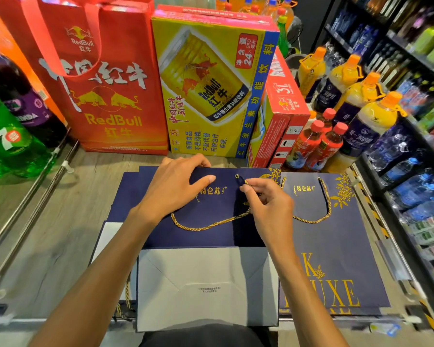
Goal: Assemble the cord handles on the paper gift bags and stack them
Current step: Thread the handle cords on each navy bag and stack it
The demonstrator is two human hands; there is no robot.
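A flat navy paper gift bag point(218, 236) lies in front of me, its white folded bottom nearest me. My left hand point(173, 189) presses down on its upper part, fingers over the top edge. My right hand point(263, 199) pinches the dark tip of a gold cord point(206, 225) just below the small eyelet point(237, 176) near the bag's top edge. The cord loops loosely across the bag's face. To the right lies another navy bag point(336, 246) with a gold cord handle fitted. More navy bags point(125, 194) lie underneath at the left.
The bags lie on a wooden display platform point(60, 221) with metal rails. A red RedBull bag point(98, 78), a yellow RedBull carton point(211, 91) and red boxes point(283, 113) stand behind. Drink bottles point(348, 108) crowd the right; green and purple bottles point(10, 136) stand left.
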